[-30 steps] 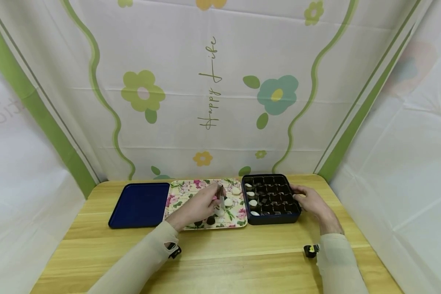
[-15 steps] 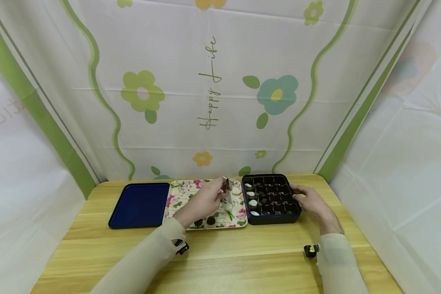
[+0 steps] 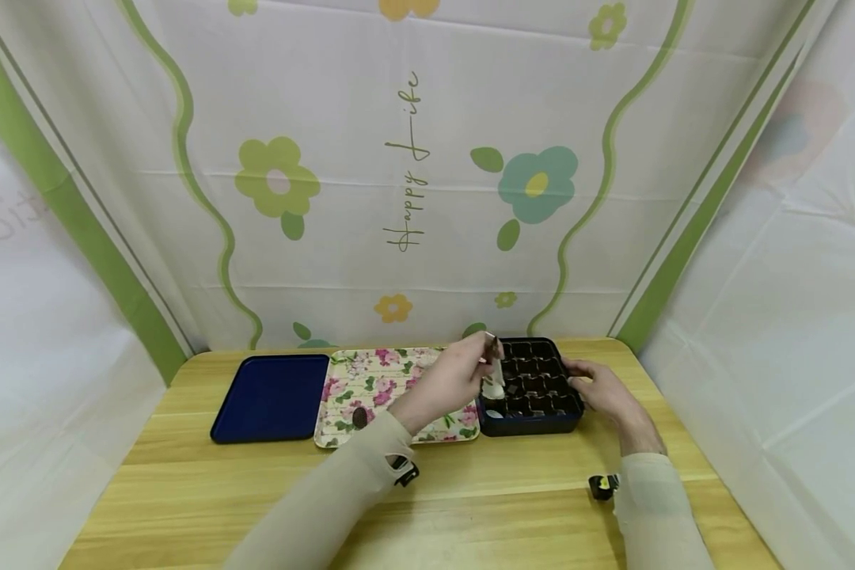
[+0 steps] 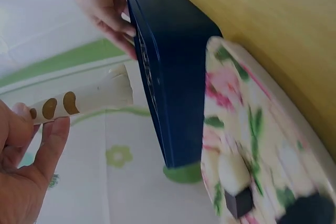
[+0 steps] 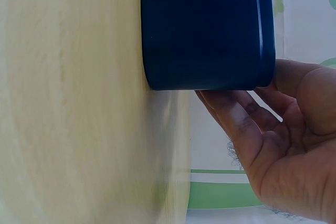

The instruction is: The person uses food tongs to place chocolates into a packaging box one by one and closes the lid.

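My left hand (image 3: 457,376) pinches pale tongs (image 4: 79,98) marked with brown ovals; whether their tips hold a piece is unclear. In the head view the tongs stand over the left column of the dark blue compartment box (image 3: 534,426). A white piece (image 3: 495,414) sits in that column's front cell. My right hand (image 3: 604,388) grips the box's right side, thumb at the rim and fingers against the wall. Left of the box lies the floral tray (image 3: 349,388), bearing a dark oval piece (image 3: 359,417). In the left wrist view, a white rounded piece (image 4: 233,172) lies beside a dark block (image 4: 239,203).
A shallow dark blue lid or tray (image 3: 274,396) lies left of the floral one. All stand along the back of the wooden table (image 3: 470,507). Behind hangs a white flower-printed curtain (image 3: 427,198), with pale sheets on both sides.
My left hand has travelled right with the tongs, from above the floral tray to above the box's left column. The right hand and the box stay where they were.
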Tool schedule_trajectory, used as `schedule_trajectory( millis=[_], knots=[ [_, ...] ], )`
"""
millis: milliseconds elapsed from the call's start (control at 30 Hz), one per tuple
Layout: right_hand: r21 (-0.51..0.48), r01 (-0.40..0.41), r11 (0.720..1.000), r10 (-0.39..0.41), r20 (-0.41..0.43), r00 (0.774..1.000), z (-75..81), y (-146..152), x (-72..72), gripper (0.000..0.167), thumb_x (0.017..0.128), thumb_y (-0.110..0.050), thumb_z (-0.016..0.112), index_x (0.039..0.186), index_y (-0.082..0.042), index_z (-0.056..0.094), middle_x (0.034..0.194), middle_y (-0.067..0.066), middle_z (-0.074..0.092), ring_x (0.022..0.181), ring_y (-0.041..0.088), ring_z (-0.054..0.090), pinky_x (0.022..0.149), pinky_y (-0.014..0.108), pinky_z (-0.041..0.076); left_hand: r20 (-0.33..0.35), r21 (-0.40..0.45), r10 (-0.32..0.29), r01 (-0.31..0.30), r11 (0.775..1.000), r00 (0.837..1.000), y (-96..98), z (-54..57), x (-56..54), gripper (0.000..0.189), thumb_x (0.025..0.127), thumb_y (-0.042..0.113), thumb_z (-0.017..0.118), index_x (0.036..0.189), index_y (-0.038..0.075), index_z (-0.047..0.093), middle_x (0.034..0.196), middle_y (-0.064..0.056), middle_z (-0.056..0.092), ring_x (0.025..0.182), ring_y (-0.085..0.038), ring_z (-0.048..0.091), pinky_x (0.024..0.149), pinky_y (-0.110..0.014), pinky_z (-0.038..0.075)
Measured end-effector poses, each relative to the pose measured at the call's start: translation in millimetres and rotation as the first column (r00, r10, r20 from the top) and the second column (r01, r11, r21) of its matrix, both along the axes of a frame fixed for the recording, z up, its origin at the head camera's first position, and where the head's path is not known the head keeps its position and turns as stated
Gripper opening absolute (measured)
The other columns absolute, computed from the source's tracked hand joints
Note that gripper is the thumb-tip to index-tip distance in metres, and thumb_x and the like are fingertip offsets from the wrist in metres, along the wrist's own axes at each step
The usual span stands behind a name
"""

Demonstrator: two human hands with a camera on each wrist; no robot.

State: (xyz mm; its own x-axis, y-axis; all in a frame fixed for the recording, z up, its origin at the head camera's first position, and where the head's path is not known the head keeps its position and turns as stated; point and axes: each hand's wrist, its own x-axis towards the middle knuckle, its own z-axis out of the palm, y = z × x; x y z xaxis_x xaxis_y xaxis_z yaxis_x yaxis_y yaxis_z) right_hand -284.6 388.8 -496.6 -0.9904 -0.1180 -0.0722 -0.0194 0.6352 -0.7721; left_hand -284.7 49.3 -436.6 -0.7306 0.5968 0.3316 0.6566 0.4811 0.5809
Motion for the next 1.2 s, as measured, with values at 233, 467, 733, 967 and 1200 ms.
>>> schedule_trajectory(
  millis=[233,467,733,967,1200],
  knots=[
    [-0.004,0.008,1.000,-0.008,-0.015,1.000,-0.2,-1,-0.1,0.053,0.122,-0.004,0.055,0.173,0.009,0.048,0.171,0.049,0.048,0.049,0.005,0.039,0.053,0.025,0.044,-0.006,-0.008,-0.019,0.019,1.000,1.000,35.0,-0.5,3.4,0.020,0.122,0.002,0.056,0.136,0.012,0.066,0.131,-0.005,0.074,0.112,-0.011,0.075,0.094,-0.016,0.062],
    [0.003,0.011,1.000,-0.011,-0.012,1.000,-1.0,0,-1.2,0.052,0.122,-0.004,0.055,0.172,0.008,0.049,0.167,0.048,0.053,0.050,0.006,0.039,0.052,0.025,0.044,0.005,0.008,-0.023,0.023,1.000,1.000,65.3,-9.5,4.3,0.018,0.122,0.005,0.059,0.137,0.014,0.066,0.131,-0.003,0.074,0.113,-0.008,0.075,0.093,-0.014,0.061],
    [-0.005,0.007,1.000,-0.007,-0.004,1.000,0.0,-1,-1.7,0.052,0.122,-0.004,0.054,0.173,0.008,0.049,0.167,0.048,0.053,0.051,0.006,0.040,0.053,0.025,0.044,-0.005,-0.018,-0.010,0.010,1.000,1.000,79.8,-16.1,6.3,0.016,0.122,0.007,0.061,0.136,0.015,0.063,0.130,-0.001,0.071,0.111,-0.006,0.072,0.091,-0.013,0.059],
    [-0.009,-0.003,1.000,0.003,-0.032,0.999,-1.3,0,-2.3,0.051,0.122,-0.003,0.055,0.172,0.010,0.049,0.166,0.048,0.054,0.050,0.005,0.040,0.054,0.025,0.044,-0.007,0.004,-0.041,0.041,0.999,0.999,73.7,-14.9,4.6,0.009,0.123,0.013,0.061,0.132,0.013,0.061,0.129,-0.004,0.068,0.105,-0.006,0.065,0.084,-0.015,0.054],
    [0.006,0.000,1.000,0.000,-0.039,0.999,-4.2,1,-2.7,0.052,0.122,-0.004,0.056,0.171,0.010,0.050,0.166,0.048,0.054,0.049,0.004,0.039,0.052,0.024,0.043,0.037,0.050,-0.032,0.030,0.998,0.999,48.9,-5.3,2.5,0.008,0.124,0.013,0.058,0.131,0.013,0.061,0.133,-0.005,0.069,0.105,-0.007,0.066,0.085,-0.017,0.055]
  ],
)
